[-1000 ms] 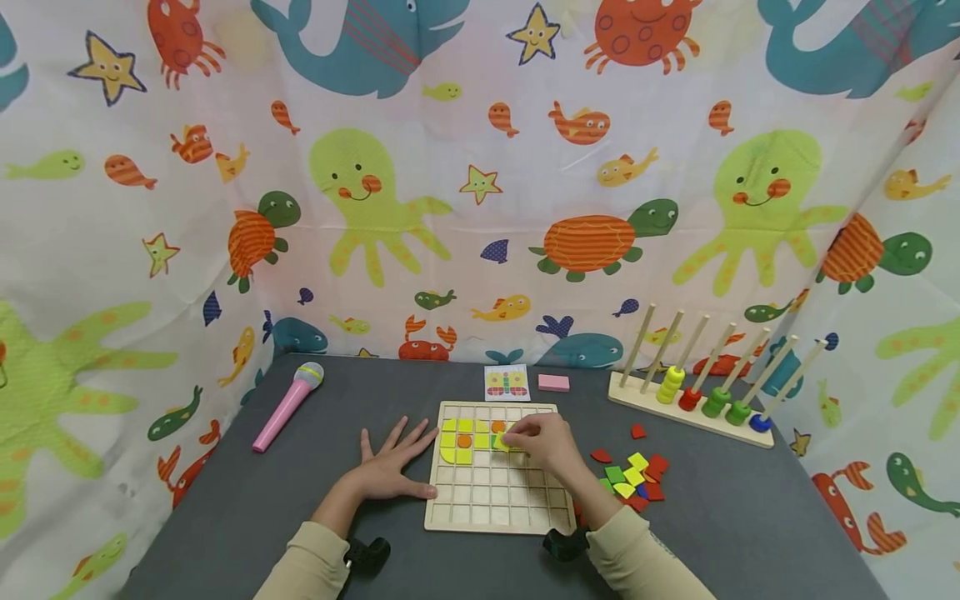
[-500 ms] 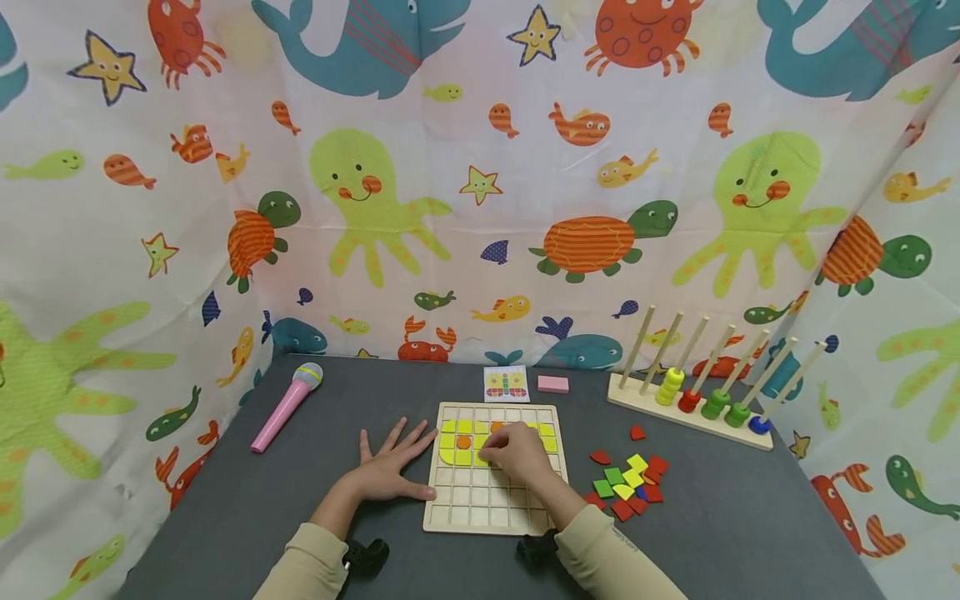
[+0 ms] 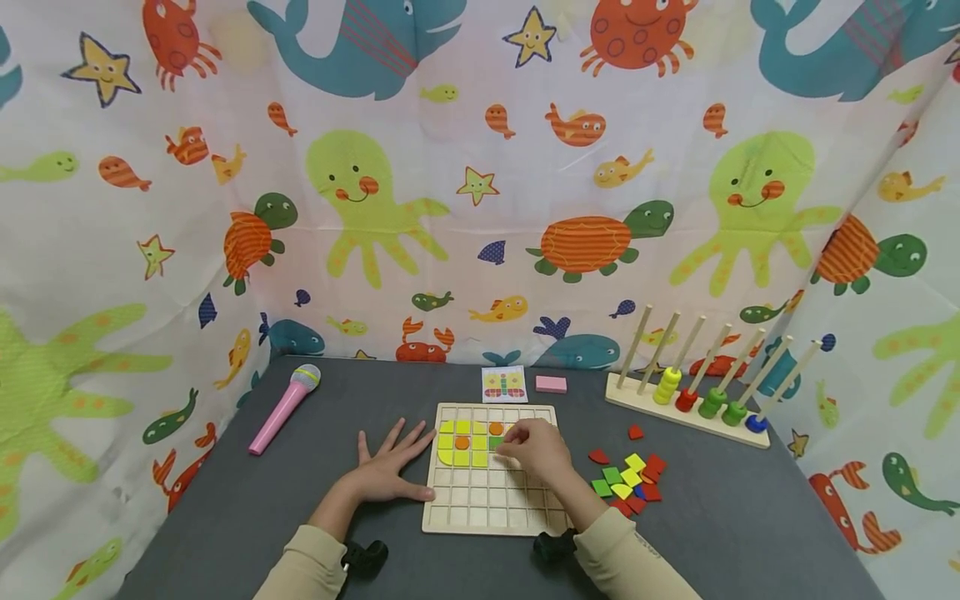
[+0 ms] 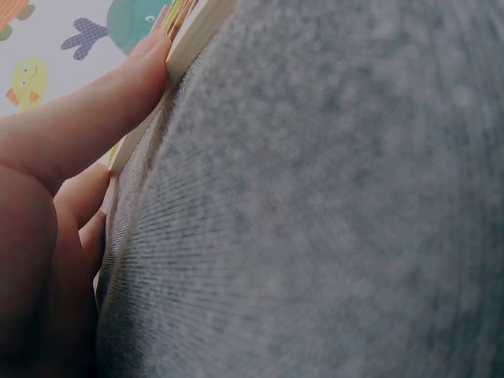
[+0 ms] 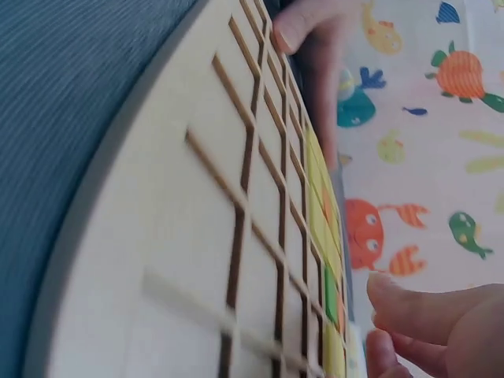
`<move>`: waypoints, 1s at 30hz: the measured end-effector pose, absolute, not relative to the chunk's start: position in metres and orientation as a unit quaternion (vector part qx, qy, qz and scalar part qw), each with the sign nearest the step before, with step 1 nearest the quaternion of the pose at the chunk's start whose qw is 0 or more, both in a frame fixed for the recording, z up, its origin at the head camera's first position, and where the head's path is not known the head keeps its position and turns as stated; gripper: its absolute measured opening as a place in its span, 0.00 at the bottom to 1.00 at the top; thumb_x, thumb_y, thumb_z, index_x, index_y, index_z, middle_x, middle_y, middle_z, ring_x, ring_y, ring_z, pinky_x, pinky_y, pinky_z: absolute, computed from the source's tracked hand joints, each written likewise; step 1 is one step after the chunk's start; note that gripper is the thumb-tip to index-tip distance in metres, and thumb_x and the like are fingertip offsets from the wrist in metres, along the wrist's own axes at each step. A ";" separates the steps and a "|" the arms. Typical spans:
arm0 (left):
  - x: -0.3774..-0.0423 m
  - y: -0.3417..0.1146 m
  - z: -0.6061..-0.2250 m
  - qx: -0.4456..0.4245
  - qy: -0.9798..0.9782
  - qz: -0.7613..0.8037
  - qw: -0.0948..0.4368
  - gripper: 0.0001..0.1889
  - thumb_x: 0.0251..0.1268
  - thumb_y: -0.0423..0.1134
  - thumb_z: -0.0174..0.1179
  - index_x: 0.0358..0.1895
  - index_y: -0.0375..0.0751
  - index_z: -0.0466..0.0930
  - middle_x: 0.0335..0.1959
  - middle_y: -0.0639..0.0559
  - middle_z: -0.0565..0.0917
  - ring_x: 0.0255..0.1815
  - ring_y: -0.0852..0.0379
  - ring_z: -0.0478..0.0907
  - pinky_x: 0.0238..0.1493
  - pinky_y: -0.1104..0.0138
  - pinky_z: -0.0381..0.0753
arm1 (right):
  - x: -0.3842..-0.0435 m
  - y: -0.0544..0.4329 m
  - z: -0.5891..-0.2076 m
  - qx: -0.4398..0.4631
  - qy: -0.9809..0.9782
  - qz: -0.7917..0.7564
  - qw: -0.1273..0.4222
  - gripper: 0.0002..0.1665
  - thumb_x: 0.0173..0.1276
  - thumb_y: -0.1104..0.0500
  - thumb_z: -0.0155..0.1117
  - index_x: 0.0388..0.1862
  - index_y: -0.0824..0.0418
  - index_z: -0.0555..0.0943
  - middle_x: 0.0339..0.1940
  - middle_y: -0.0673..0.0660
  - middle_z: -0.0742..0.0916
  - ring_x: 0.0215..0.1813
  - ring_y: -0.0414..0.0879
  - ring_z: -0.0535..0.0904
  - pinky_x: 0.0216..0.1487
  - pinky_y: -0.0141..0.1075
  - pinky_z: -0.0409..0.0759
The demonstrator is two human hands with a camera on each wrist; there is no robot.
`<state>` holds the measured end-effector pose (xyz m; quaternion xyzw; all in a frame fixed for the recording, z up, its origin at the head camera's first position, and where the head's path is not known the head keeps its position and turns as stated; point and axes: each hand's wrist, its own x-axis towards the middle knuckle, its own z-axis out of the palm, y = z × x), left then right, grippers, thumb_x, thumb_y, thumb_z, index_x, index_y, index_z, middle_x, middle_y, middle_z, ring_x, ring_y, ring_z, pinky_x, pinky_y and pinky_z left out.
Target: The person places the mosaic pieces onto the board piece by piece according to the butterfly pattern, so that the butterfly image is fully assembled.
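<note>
A wooden grid board [image 3: 480,497] lies on the table, its far left cells filled with flat yellow tiles [image 3: 463,457] around an orange round tile [image 3: 462,443]. A green tile [image 3: 495,444] sits in the board just left of my right hand [image 3: 538,448]. That hand hovers over the board's right side, fingers bent and thumb close to them; no tile shows between them in the right wrist view, and it hides cells beneath. My left hand [image 3: 386,475] rests flat with fingers spread, its thumb [image 4: 130,106] against the board's left edge.
Right of the board lie several loose red, yellow, green and blue tiles [image 3: 633,477]. Behind it are a pattern card [image 3: 504,384] and a pink block [image 3: 551,384]. A peg rack with rings [image 3: 686,410] stands back right; a pink toy microphone [image 3: 285,410] lies at left.
My right hand carried a yellow tile leftward to the board's middle, let it go in a cell beside the other yellow ones, then drew back right. The left hand has stayed still.
</note>
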<state>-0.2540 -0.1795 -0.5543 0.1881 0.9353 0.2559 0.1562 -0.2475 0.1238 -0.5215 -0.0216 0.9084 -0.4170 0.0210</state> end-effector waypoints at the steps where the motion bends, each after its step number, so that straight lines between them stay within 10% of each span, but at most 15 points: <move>1: -0.254 -0.180 -0.555 0.187 0.936 0.255 0.157 0.57 0.47 0.74 0.68 0.81 0.68 0.50 0.84 0.60 0.48 0.85 0.43 0.29 0.63 0.29 0.09 | -0.247 0.129 -0.521 -0.018 0.909 -0.416 0.020 0.08 0.59 0.54 0.79 0.28 0.55 0.86 0.24 0.49 0.83 0.29 0.45 0.75 0.27 0.36 0.71; 20: -0.253 -0.183 -0.555 0.190 0.937 0.250 0.156 0.57 0.47 0.74 0.67 0.81 0.68 0.49 0.84 0.61 0.48 0.85 0.43 0.29 0.63 0.28 0.09 | -0.225 0.237 -0.513 0.042 0.923 -0.381 0.024 0.12 0.61 0.57 0.77 0.41 0.60 0.88 0.31 0.51 0.88 0.35 0.44 0.81 0.34 0.36 0.81; 30: -0.254 -0.181 -0.556 0.194 0.934 0.257 0.155 0.57 0.47 0.75 0.67 0.81 0.67 0.49 0.84 0.60 0.48 0.85 0.42 0.29 0.63 0.28 0.09 | -0.212 0.281 -0.521 0.058 0.943 -0.322 0.058 0.21 0.57 0.49 0.80 0.44 0.61 0.88 0.31 0.53 0.80 0.35 0.48 0.73 0.32 0.37 0.67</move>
